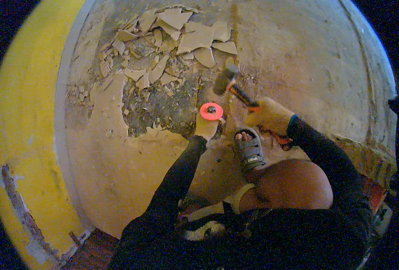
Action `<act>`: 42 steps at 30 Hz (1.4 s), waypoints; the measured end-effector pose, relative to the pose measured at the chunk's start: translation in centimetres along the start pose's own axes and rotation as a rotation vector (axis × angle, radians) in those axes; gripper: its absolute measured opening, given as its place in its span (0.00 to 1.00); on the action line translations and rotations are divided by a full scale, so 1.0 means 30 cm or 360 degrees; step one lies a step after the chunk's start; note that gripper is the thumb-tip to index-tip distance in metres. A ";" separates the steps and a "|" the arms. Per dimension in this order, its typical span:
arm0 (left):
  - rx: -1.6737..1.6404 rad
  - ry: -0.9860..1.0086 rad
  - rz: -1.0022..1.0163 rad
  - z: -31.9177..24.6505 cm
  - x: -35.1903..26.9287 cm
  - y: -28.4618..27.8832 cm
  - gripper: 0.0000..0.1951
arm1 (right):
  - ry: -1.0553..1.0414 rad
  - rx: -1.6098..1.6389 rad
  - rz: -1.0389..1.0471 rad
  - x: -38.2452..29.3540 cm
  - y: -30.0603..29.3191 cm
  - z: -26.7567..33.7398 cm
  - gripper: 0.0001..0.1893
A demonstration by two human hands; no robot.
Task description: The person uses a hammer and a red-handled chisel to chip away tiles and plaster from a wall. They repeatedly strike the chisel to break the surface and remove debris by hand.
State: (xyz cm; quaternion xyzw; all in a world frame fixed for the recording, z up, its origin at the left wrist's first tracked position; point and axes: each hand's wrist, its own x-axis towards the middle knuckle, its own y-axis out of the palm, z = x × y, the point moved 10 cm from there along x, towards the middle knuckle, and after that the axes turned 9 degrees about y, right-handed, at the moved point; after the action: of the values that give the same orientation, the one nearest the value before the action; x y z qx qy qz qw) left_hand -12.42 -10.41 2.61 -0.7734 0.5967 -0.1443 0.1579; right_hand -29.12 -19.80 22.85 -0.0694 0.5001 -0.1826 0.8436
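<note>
My left hand (206, 129) grips a chisel, whose round pinkish-red hand guard (204, 115) and metal striking end (212, 109) face up at me. The guard covers most of my fingers, and the chisel's tip is hidden below. In my right hand (270, 114) is a hammer (242, 94) with a black and orange handle. Its blurred head (232, 71) is up and to the right of the chisel, apart from it. Beside my left hand lies a dark bare patch (159, 109) of floor, bordered by the tan floor covering (108, 111).
Broken flat shards (196, 37) pile up beyond the patch, with small chips around. A yellow wall (24, 118) with a grey base strip (62, 101) runs along the left. My sandalled foot (248, 146) is close to the hammer hand.
</note>
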 end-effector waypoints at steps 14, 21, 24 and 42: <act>-0.1283 -0.0716 -0.0428 0.021 -0.031 -0.247 0.06 | 0.0016 -0.0120 -0.0297 0.133 0.081 -0.188 0.18; -0.1338 -0.0834 -0.0224 0.043 -0.085 -0.136 0.06 | 0.0029 0.0099 -0.0335 0.163 0.131 -0.213 0.18; -0.0881 -0.0733 -0.0003 0.065 -0.119 -0.081 0.05 | 0.0033 0.0168 -0.0313 0.157 0.134 -0.199 0.18; -0.0390 0.0211 0.0522 -0.107 -0.024 0.048 0.15 | -0.0035 0.0860 -0.0431 -0.037 0.005 -0.158 0.08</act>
State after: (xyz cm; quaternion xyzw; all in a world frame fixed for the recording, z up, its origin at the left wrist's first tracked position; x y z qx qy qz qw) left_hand -15.19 -10.28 4.89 -0.6683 0.7367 -0.0935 0.0446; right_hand -33.68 -18.92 21.38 0.0896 0.4105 -0.4191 0.8049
